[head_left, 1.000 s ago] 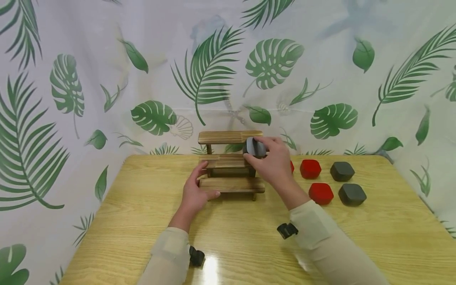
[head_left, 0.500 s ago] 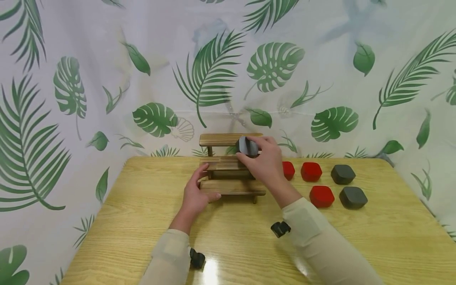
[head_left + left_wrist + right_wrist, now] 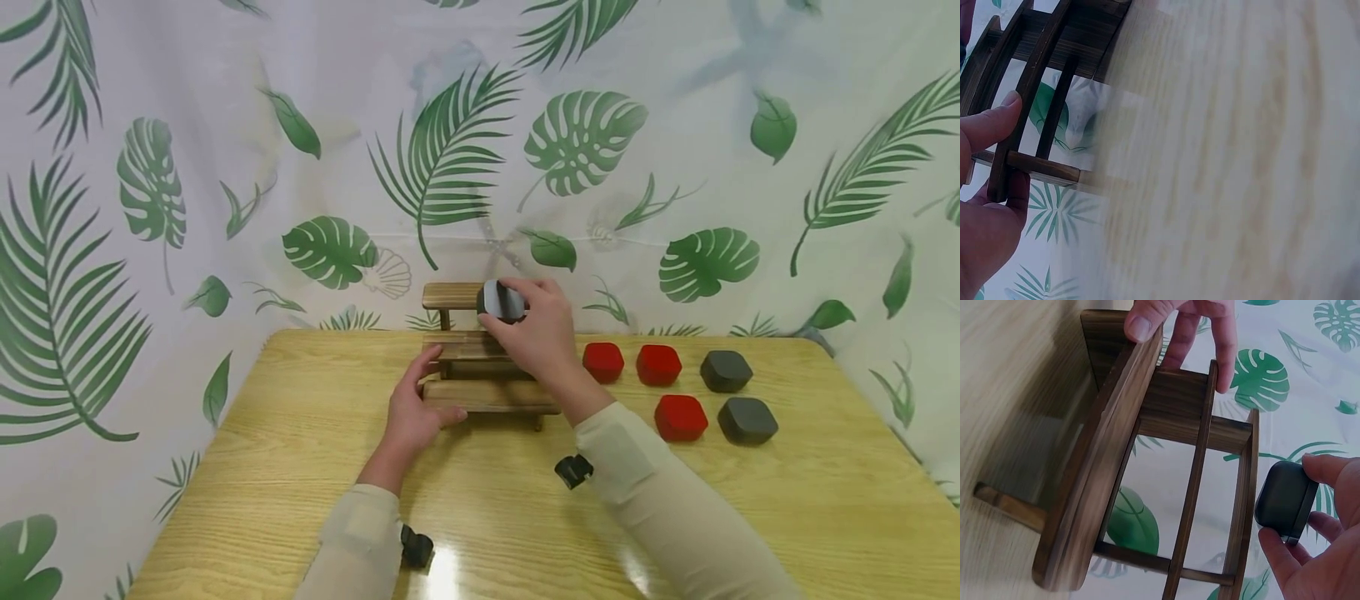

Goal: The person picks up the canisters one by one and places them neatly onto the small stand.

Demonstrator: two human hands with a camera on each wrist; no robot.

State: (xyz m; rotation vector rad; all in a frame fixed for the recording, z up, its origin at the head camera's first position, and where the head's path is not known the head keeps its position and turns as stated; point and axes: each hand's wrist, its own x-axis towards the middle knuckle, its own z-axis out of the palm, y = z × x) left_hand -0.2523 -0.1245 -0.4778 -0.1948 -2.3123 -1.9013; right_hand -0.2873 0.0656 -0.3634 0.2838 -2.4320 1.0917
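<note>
A three-tier wooden stand [image 3: 487, 393] stands near the back of the table. My left hand [image 3: 412, 410] holds its left end, the thumb at the front of the lowest tier; in the left wrist view, thumb and fingers curl round the wood [image 3: 1030, 81]. Up by the top tier [image 3: 450, 295], my right hand [image 3: 542, 329] pinches a dark grey rounded-square box [image 3: 500, 302]. In the right wrist view that box [image 3: 1284, 497] sits between thumb and fingers, close beside the stand's edge; whether they touch, I cannot tell. The right hand hides the right part of the stand.
Right of the stand lie three red rounded-square boxes [image 3: 658, 365] and two dark grey ones [image 3: 726, 371] on the wooden table [image 3: 480, 500]. Behind the table hangs a white cloth [image 3: 622, 50] printed with green leaves.
My right hand has moved left along the stand with the dark grey box, uncovering the leftmost red box. The left hand has kept its grip on the stand.
</note>
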